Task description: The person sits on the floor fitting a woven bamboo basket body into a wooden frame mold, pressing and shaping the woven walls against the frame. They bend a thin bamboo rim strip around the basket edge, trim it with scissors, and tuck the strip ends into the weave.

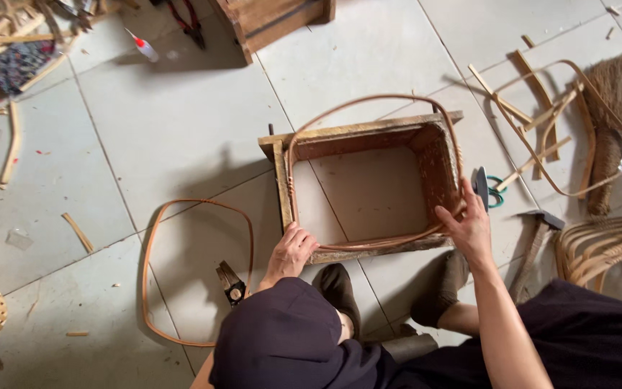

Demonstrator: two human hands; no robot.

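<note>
A: Status?
B: Left hand [293, 251] fingers closed on the rattan hoop [368, 155] at the wooden frame's [358, 128] near-left corner. Right hand [469, 227] fingers clamp it at the near-right corner.
A: Seated?
B: Near side looks seated; far side bows above the rim. Second hoop [181, 266] untouched on the floor [181, 130].

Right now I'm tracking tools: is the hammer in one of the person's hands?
No, the hammer lies on the floor tiles, while the left hand and right hand both grip the rattan hoop.
</note>
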